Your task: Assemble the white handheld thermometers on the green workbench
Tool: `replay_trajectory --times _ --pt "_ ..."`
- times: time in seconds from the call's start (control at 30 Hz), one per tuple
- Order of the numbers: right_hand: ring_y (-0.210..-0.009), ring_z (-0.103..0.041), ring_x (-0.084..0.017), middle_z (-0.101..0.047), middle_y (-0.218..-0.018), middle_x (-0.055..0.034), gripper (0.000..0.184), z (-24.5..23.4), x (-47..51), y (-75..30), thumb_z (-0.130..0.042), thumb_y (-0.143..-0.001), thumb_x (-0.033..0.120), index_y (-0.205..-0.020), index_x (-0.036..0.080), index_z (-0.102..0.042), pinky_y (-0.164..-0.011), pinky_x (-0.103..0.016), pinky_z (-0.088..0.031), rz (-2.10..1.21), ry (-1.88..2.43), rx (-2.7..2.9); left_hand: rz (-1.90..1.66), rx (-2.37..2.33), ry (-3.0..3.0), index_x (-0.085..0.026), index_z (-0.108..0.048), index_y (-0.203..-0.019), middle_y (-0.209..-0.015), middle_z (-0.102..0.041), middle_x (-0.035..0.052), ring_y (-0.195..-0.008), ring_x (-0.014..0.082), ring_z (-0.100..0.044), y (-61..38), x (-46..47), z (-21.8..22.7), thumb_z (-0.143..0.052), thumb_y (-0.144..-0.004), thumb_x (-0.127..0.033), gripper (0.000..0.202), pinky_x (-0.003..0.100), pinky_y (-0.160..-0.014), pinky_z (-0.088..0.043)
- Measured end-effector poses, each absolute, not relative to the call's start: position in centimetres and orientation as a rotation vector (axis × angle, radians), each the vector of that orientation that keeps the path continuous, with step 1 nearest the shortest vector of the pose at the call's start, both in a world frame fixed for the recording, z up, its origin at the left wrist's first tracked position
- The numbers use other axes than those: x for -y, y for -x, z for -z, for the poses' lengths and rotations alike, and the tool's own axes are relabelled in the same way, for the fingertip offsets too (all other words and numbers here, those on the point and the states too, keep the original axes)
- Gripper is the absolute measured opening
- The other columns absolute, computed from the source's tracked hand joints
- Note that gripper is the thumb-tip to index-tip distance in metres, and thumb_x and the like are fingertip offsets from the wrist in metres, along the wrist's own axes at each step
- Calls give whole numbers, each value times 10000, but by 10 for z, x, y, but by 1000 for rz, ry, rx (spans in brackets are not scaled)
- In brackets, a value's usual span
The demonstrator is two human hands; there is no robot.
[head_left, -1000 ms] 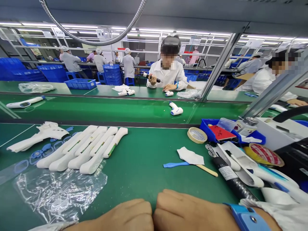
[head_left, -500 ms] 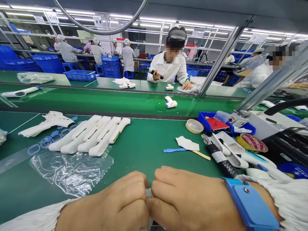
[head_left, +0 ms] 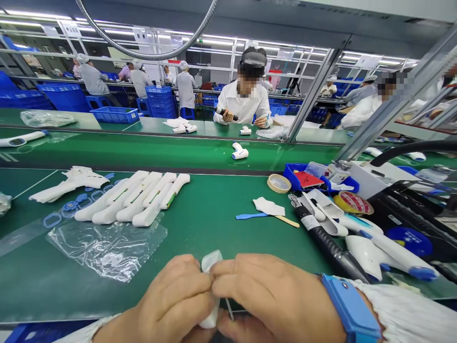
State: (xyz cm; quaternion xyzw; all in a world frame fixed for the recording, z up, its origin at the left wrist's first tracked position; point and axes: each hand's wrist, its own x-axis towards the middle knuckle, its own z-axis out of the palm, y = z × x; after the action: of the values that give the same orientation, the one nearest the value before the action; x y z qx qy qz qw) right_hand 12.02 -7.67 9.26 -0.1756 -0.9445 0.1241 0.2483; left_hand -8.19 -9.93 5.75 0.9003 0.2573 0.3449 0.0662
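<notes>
Close in front of me, my left hand point(head_left: 174, 297) is closed around a white plastic housing part point(head_left: 212, 259). My right hand point(head_left: 267, 295) grips the same part from the other side, its fingers bent over the upper portion and its thumb below. A thin pale edge or strip point(head_left: 229, 309) shows between the hands; what it belongs to is hidden. Most of the part is covered by my fingers. Beyond my left hand lie a crumpled clear plastic bag point(head_left: 103, 250) and a row of several white handle-shaped housings point(head_left: 143, 197), some with green strips along them.
A blue stick point(head_left: 250, 216) and a white scrap point(head_left: 269, 206) lie ahead. To the right are a tape roll point(head_left: 279, 183), a black tool point(head_left: 317, 238), white thermometer bodies point(head_left: 367, 252) and a blue bin point(head_left: 293, 174). Across the green belt point(head_left: 160, 151) sits a co-worker point(head_left: 244, 102).
My hands have opened up slightly and the white housing part now shows between them. The view has shifted a little. The co-worker's hand has lifted off the plastic bag.
</notes>
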Motion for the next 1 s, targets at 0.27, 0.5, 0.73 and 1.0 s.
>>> replay_trajectory --times 0.27,0.5,0.73,1.0 --pt "-791 -635 -148 -664 -996 -121 191 -52 60 -115 -464 -883 229 -1033 112 -482 -651 -248 -511 118 482 2345 -1278 -1097 -2084 -318 -270 -1314 -1216 -490 70 -1040 195 -515 87 97 -25 -564 -773 -115 648 362 -904 -415" --pt "-752 -638 -186 -686 -959 -139 131 -33 61 -118 -492 -856 183 -939 99 -549 -652 -306 -525 351 246 2401 -778 -850 -727 -134 -531 -1033 -734 -559 48 -631 156 -571 66 92 -28 -418 -864 -420 351 294 -563 -482" --pt "-880 -635 -184 -687 -1007 -104 73 -29 66 -128 -560 -798 145 -866 151 -586 -684 -271 -522 341 247 2369 -802 -754 -593 -138 -566 -962 -856 -588 56 -763 142 -570 53 85 -21 -548 -822 -335 242 287 -695 -473" --pt "-959 -581 -183 -605 -1101 -114 370 -28 58 -135 -603 -781 315 -1101 179 -475 -787 -290 -494 -386 751 2226 -824 -838 -839 -207 -464 -1130 -919 -553 8 -817 128 -539 55 55 -26 -645 -754 -285 425 272 -746 -454"
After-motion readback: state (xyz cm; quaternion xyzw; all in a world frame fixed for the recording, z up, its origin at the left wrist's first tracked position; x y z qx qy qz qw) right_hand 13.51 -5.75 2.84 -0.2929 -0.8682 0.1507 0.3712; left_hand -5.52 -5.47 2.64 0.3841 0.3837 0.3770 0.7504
